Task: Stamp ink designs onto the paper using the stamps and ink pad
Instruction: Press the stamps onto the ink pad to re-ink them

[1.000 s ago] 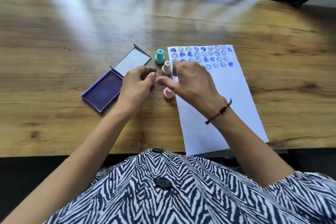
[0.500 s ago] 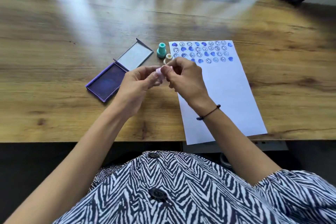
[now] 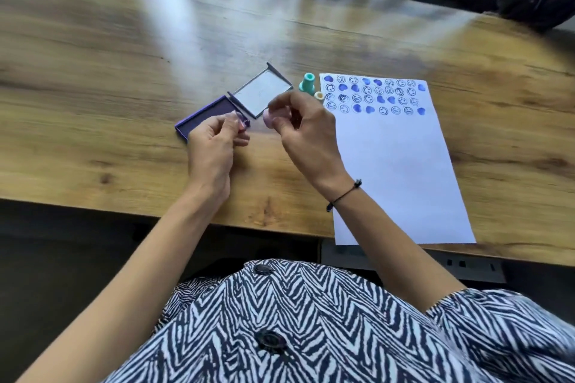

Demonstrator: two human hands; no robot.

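Note:
My right hand [image 3: 306, 134] pinches a small pink stamp [image 3: 268, 117] just above the table, left of the paper. My left hand [image 3: 214, 140] hovers over the near corner of the open purple ink pad [image 3: 203, 116], its fingertips closed on a small pink piece [image 3: 241, 123] that looks like the stamp's cap. The two hands are a short gap apart. The white paper [image 3: 401, 171] lies to the right, with several rows of blue smiley and heart prints [image 3: 373, 95] across its top.
A teal stamp [image 3: 306, 83] and a cream stamp [image 3: 318, 96] stand between the ink pad's raised lid [image 3: 264, 93] and the paper's top left corner. The wooden table [image 3: 109, 87] ends at a near edge by my lap. A window frame runs along the far edge.
The pink stamp was lifted off the table and held by both hands together. The hands have now drawn apart, the left going toward the ink pad with the small pink piece.

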